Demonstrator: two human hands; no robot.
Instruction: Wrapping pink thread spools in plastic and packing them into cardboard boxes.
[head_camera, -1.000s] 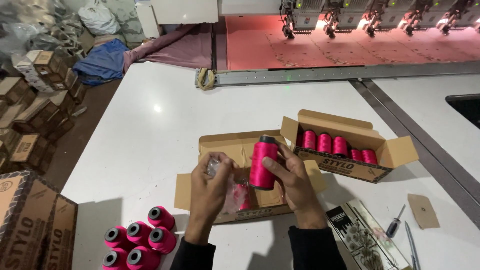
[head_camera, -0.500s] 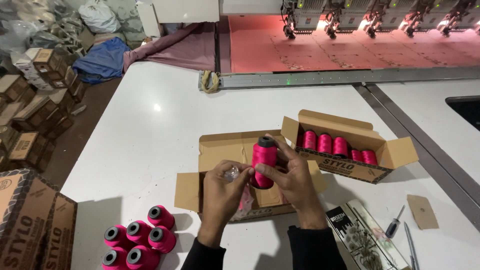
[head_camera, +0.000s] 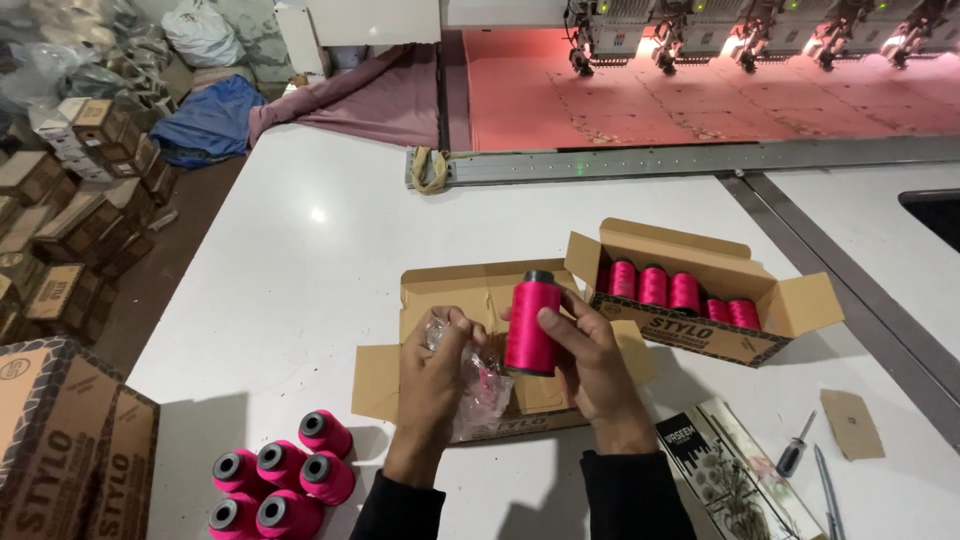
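My right hand (head_camera: 592, 362) grips a bright pink thread spool (head_camera: 531, 323) upright over an open, flat cardboard box (head_camera: 452, 294) on the white table. Just left of the spool, my left hand (head_camera: 432, 380) clutches crumpled clear plastic wrap (head_camera: 482, 389). A second open cardboard box (head_camera: 790, 305) to the right holds a row of several pink spools (head_camera: 671, 289). Near the front left edge stands a cluster of several more pink spools (head_camera: 285, 478) with grey caps.
A screwdriver (head_camera: 796, 456), a pen (head_camera: 826, 490), a small card piece (head_camera: 852, 423) and a printed packet (head_camera: 725, 472) lie at right. Brown cartons (head_camera: 70, 450) stand at left, more stacked on the floor (head_camera: 70, 215). An embroidery machine with red fabric (head_camera: 700, 85) runs along the back.
My left hand has drawn the plastic wrap down and away from the spool and bunched it tighter. The spool stays upright in my right hand, slightly lower.
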